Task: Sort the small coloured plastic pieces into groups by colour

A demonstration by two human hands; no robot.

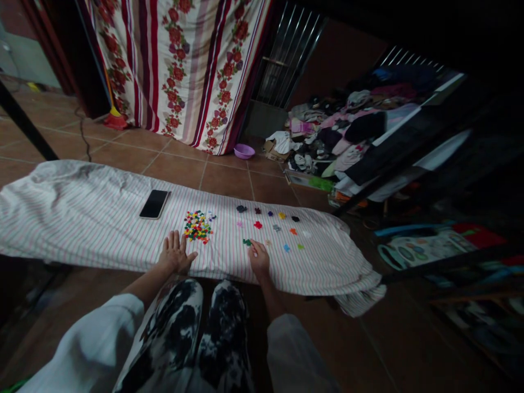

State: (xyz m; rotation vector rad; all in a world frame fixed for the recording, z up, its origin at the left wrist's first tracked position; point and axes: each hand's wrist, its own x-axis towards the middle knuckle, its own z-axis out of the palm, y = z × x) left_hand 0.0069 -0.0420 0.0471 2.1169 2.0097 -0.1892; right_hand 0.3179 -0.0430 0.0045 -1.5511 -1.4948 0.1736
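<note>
A striped cloth covers the low surface in front of my knees. My left hand lies flat on it, fingers spread, just below a mixed pile of small colourful pieces. My right hand has its fingertips pinched together beside a small green cluster; whatever may be between them is too small to make out. Farther right, little clusters sorted by colour sit in rows, among them a red cluster, a yellow cluster, an orange cluster and a blue cluster.
A dark-screened phone rests left of the mixed pile. Beyond the surface hang a floral striped curtain and, on the tiled floor, a purple basin and a red broom. Heaped clothes fill the back right.
</note>
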